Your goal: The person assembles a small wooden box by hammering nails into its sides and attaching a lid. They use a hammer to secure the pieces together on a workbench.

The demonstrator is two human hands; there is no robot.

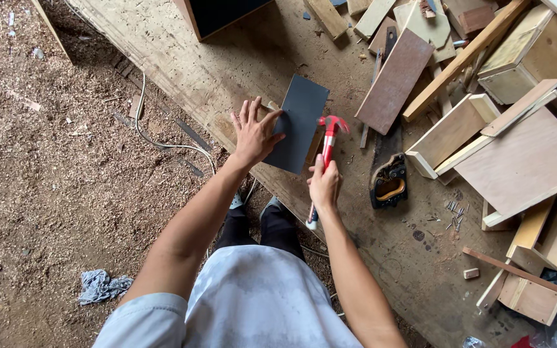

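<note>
Two hands work at the near edge of the bench (182, 58). The left hand (253, 132), fingers spread, presses flat on the left edge of a dark grey panel (301, 122), seemingly to steady it. The right hand (325, 183) is wrapped around a red-handled claw hammer (327, 154), head raised just beside the panel's right edge. A handsaw (388, 174) lies to the right, near loose nails (454, 216) and wood offcuts (517, 161). Whatever sits under the panel is hidden.
</note>
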